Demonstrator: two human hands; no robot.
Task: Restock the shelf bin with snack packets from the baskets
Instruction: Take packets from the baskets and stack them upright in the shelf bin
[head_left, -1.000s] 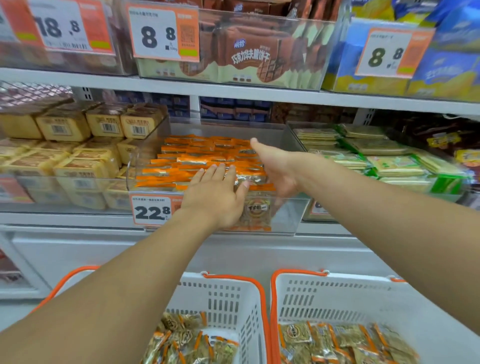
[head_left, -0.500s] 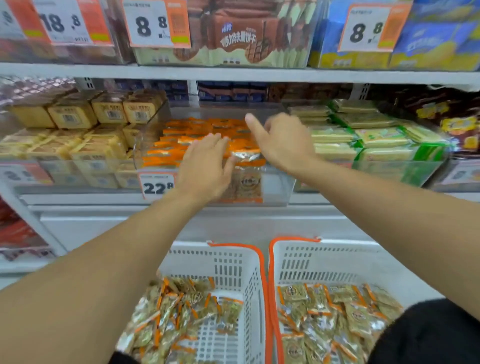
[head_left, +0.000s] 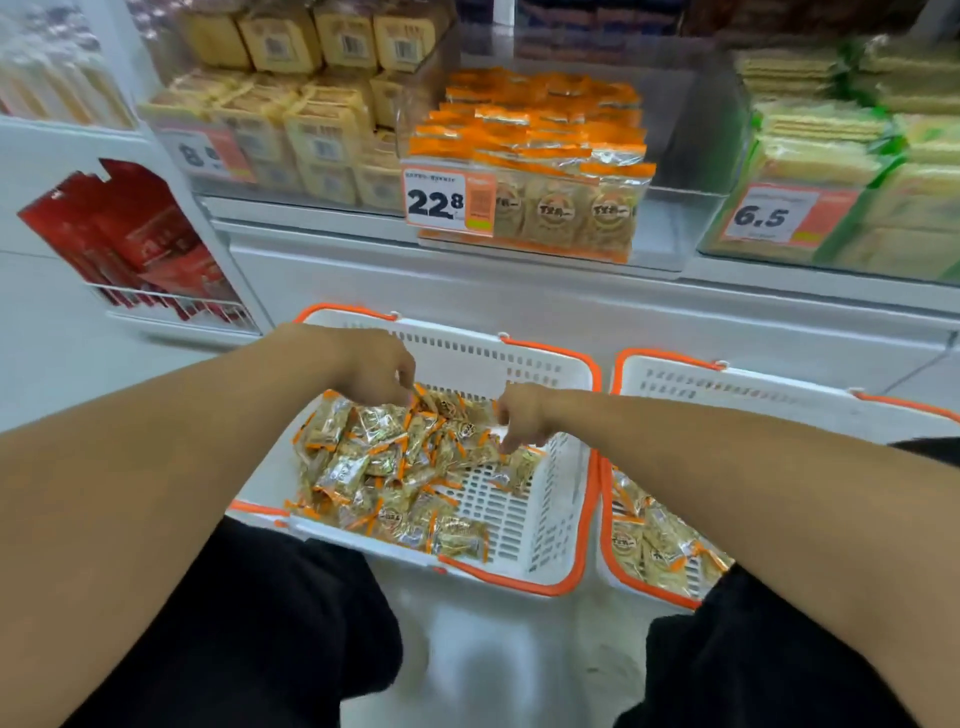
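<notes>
Far left, red packets (head_left: 119, 234) stand in a wire rack at the floor-level end of the shelving. Above and to the right, yellow cake packs (head_left: 291, 119) fill the left end of the shelf.

The left hand (head_left: 376, 374) is down inside the left basket (head_left: 566, 499), over its far left corner, fingers curled and pinching at the snack packets (head_left: 395, 467) heaped there; whether a packet is actually held cannot be told. The heap covers the basket's left half and near edge; the right part of its slotted floor is bare.

The shelf bin (head_left: 675, 228), clear-walled, sits at the front edge of the shelf directly above that basket, with rows of orange-topped packets filling its left and centre and a price tag (head_left: 449, 200) reading 22.8 on its front left corner.

The right hand (head_left: 522, 418) is also inside the left basket, toward its far right side, fingers curled downward onto the packets; a firm grip cannot be confirmed.

The right basket (head_left: 753, 387) stands touching the first, with more packets along its near left side. Above it, green wafer packs (head_left: 831, 156) occupy the shelf's right end.
</notes>
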